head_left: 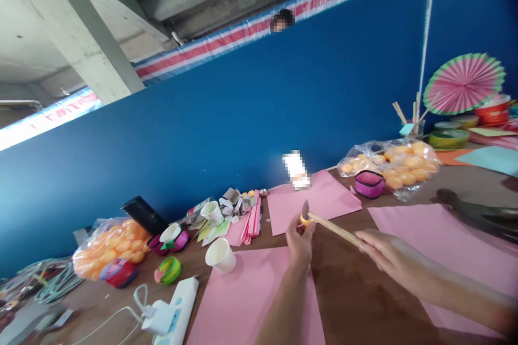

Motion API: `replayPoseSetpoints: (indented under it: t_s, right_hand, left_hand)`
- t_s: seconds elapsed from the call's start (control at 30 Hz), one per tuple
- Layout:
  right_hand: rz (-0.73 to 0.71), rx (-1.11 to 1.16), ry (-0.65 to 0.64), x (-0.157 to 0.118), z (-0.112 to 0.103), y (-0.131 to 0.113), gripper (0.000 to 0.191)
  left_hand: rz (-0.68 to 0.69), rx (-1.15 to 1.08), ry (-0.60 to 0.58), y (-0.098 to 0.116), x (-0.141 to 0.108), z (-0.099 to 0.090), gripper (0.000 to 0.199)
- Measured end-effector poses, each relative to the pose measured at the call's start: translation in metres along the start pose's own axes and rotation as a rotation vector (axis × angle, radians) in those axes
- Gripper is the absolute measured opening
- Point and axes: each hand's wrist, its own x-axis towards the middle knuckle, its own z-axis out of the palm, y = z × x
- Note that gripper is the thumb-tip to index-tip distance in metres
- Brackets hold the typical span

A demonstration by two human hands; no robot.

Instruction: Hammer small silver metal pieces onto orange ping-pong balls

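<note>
Between the fingertips of my left hand [300, 240] is a small orange piece [306, 220], rounded like part of a ball. My right hand [378, 248] is closed around a pale wooden stick [334, 229], whose far end meets the orange piece. A dark pointed tip [305, 208] stands up at that spot; whether it belongs to the stick I cannot tell. Both hands are above the brown table [343, 280]. Below my left forearm lies a pink paper sheet [246, 296], with a white paper cup [220, 256] at its far left corner.
Bags of orange balls stand at left [117, 245] and right [408, 164]. A power strip [178, 307] with a plugged-in charger lies front left. More pink paper [324, 199] and a purple container [369, 183] are farther back. A blue partition [243, 129] rises behind the table.
</note>
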Motion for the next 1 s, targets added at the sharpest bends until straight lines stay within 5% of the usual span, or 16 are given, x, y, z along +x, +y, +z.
replayPoseSetpoints:
  t_s: [0.4,0.63,1.0]
  right_hand:
    - [0.075,0.046,-0.041,-0.003,0.0,0.001,0.025]
    - [0.127,0.116,-0.045,-0.002,0.005,0.015,0.028]
    - [0.113,0.081,-0.034,0.001,-0.007,0.0,0.028]
  left_hand:
    - [0.034,-0.01,-0.026,-0.001,0.0,-0.002,0.025]
    - [0.016,-0.068,-0.021,-0.007,0.001,-0.002,0.039]
    - [-0.001,-0.062,0.015,-0.005,0.001,0.001,0.041]
